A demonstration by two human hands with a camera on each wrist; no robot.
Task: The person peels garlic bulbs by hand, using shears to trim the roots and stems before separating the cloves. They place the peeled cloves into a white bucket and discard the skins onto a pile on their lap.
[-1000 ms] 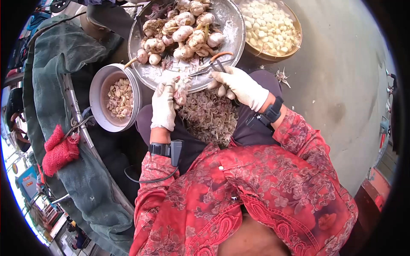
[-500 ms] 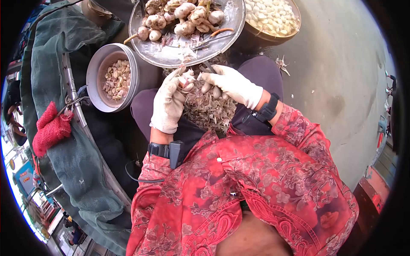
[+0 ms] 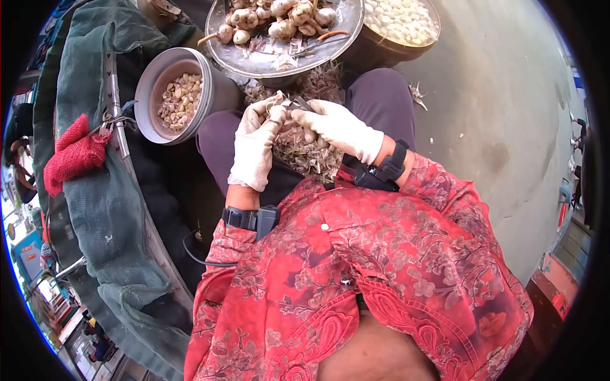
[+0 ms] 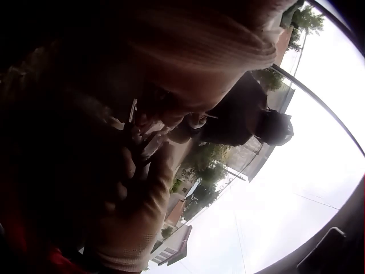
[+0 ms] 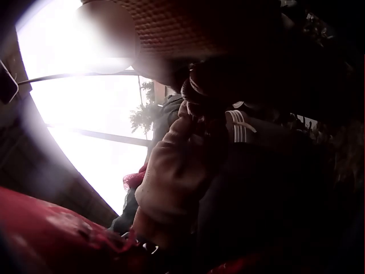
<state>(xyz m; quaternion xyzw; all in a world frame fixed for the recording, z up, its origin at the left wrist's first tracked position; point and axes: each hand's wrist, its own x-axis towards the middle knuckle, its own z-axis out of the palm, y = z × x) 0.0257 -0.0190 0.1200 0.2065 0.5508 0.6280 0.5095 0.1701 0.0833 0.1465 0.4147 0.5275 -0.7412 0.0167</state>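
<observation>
Both hands wear white gloves and meet above a heap of garlic skins [image 3: 311, 159] between the knees. My left hand [image 3: 254, 149] grips a garlic bulb [image 3: 289, 108], its fingers and thumb bent around it; pale cloves [image 4: 153, 145] show in the left wrist view. With my right hand [image 3: 346, 130] I hold a small dark metal tool [image 3: 302, 103] close against the garlic, its tip mostly hidden by the fingers. Whole garlic bulbs [image 3: 283, 25] lie piled on a round metal tray [image 3: 251, 63] just beyond the hands.
A white bucket [image 3: 147, 89] of garlic cloves stands at the left, and a round basket [image 3: 384, 54] of peeled cloves at the back right. An orange-handled tool [image 3: 333, 33] lies on the tray. Green netting [image 3: 127, 216] and a red mesh bag [image 3: 76, 155] edge the left side.
Both hands have drawn back from the tray's rim to above the skins and come together. The dark tool has moved up to the garlic. The view has tipped, shifting the tray upward.
</observation>
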